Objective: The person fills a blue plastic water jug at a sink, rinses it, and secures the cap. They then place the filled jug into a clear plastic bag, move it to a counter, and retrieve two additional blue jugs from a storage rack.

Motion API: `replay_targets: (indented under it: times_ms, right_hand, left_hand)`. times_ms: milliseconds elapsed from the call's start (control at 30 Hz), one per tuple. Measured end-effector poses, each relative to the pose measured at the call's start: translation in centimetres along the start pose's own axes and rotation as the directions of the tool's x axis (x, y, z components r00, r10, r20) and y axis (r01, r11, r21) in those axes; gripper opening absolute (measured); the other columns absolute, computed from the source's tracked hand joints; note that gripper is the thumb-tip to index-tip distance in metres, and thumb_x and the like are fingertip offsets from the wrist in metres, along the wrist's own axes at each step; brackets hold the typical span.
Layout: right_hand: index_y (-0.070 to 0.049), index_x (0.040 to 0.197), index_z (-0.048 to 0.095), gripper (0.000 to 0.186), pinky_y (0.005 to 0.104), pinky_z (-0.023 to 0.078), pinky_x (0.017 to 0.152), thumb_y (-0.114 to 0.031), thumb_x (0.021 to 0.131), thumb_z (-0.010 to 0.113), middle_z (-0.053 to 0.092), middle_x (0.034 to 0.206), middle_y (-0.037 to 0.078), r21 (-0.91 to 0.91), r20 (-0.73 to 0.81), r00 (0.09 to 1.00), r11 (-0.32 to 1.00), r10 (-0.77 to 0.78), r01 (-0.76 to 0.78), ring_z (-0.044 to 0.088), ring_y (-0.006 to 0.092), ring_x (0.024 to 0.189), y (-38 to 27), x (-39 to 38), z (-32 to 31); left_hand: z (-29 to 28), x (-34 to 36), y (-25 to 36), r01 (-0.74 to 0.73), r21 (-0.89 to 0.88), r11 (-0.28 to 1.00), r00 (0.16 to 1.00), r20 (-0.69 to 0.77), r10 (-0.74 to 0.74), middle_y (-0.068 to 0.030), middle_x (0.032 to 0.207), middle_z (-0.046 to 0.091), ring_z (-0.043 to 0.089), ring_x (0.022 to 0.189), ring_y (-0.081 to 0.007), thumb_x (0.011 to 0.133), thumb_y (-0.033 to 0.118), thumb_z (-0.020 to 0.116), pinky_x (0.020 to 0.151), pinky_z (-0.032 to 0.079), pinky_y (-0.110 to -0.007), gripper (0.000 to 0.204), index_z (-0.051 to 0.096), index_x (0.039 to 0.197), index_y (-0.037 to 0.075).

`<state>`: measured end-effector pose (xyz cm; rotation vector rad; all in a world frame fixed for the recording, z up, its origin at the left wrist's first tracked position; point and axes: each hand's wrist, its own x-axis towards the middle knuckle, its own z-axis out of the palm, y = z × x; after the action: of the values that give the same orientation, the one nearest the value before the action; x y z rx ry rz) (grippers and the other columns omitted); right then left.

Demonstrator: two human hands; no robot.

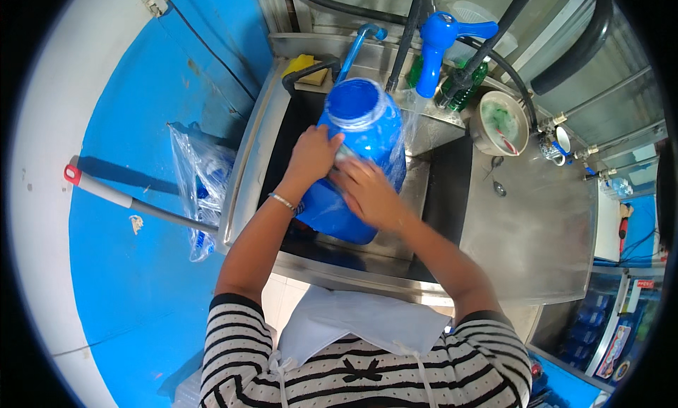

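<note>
Blue water jug [364,136]: we hold it tilted in the steel sink [424,189], its open mouth turned up and away from us, its base low near the front rim. Our left hand [311,157] lies on the jug's shoulder with the fingers spread flat against the plastic. Our right hand [367,192] presses on the jug's side just beside the left; it is blurred, and its fingers seem bent over something small, though we cannot tell whether a cloth or pad is clamped under them.

Progress, as a judgement: the outside wash appears to be in hand. Water runs from the blue tap [438,37] past the jug's right flank, and the wall looks wet. Whether the inside is rinsed cannot be read.

Surface and room: the sink is set in a steel counter [537,224]. On it, well apart from the jug, stand a round metal bowl [500,122] with green contents and a green bottle [466,86] behind the tap. A yellow sponge [305,67] lies at the sink's rear left corner. Left of the counter, a clear plastic bag [201,185] and a grey handle with a red end [106,190] rest over the blue floor [141,281].
</note>
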<state>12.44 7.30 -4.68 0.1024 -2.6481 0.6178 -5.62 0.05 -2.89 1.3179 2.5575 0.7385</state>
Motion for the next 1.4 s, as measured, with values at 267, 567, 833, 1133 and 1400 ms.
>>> replay_targets:
  times_ms: [267,567,833,1133,1400]
  right_hand:
    - [-0.003,0.092,0.053,0.009,0.0436,0.040,0.084,-0.011,0.090,0.054,0.048,0.094,0.017,0.051,-0.505,0.817,0.955,0.278,-0.293,0.048,0.0331,0.096,5.8,0.2,9.6]
    - [0.008,0.112,0.045,0.029,0.0468,0.040,0.085,-0.011,0.089,0.048,0.050,0.098,0.022,0.357,-0.041,0.137,0.142,0.990,-0.923,0.049,0.0366,0.092,4.0,-13.3,19.3]
    - [0.002,0.113,0.054,0.029,0.0431,0.043,0.085,-0.004,0.085,0.051,0.051,0.101,0.019,0.547,-0.594,0.431,0.734,0.679,-0.403,0.052,0.0337,0.095,9.1,-0.9,6.3]
    - [0.002,0.114,0.066,0.036,0.0301,0.047,0.089,-0.021,0.088,0.059,0.068,0.108,0.011,0.750,0.197,0.148,-0.052,0.969,-0.659,0.059,0.0183,0.101,17.3,-15.4,7.0]
    - [-0.001,0.099,0.067,0.026,0.0422,0.049,0.093,-0.018,0.080,0.061,0.065,0.114,0.021,0.313,-0.011,1.000,0.950,0.006,-0.002,0.061,0.0323,0.109,3.7,-0.1,-3.3]
  left_hand:
    - [-1.2,0.8,-4.9,0.217,-0.130,0.968,0.973,0.103,-0.205,-0.0217,0.073,0.065,0.067,0.076,-0.0363,0.095,0.043,0.052,0.071,0.051,-0.045,0.053,0.056,0.112,-0.007]
    - [-1.5,0.5,-6.9,0.231,-0.168,0.958,0.960,0.197,-0.197,-0.0209,0.071,0.064,0.067,0.072,-0.0341,0.096,0.044,0.052,0.068,0.050,-0.044,0.054,0.056,0.115,-0.006]
    - [-1.6,-1.2,-3.9,-0.039,-0.139,0.990,0.991,0.124,0.056,-0.0139,0.061,0.059,0.061,0.051,-0.0255,0.097,0.042,0.053,0.052,0.047,-0.038,0.045,0.054,0.113,0.000]
    - [-4.5,-5.4,-1.3,-0.635,-0.029,0.772,0.691,0.425,0.585,-0.0169,0.079,0.065,0.064,0.084,-0.0386,0.094,0.039,0.053,0.071,0.050,-0.046,0.035,0.058,0.108,0.007]
    - [-0.4,-1.4,2.9,-0.301,0.212,0.930,0.924,-0.177,0.340,-0.0281,0.147,0.031,0.024,0.136,-0.0507,0.095,0.041,0.051,0.109,0.022,-0.058,0.059,0.037,0.143,0.008]
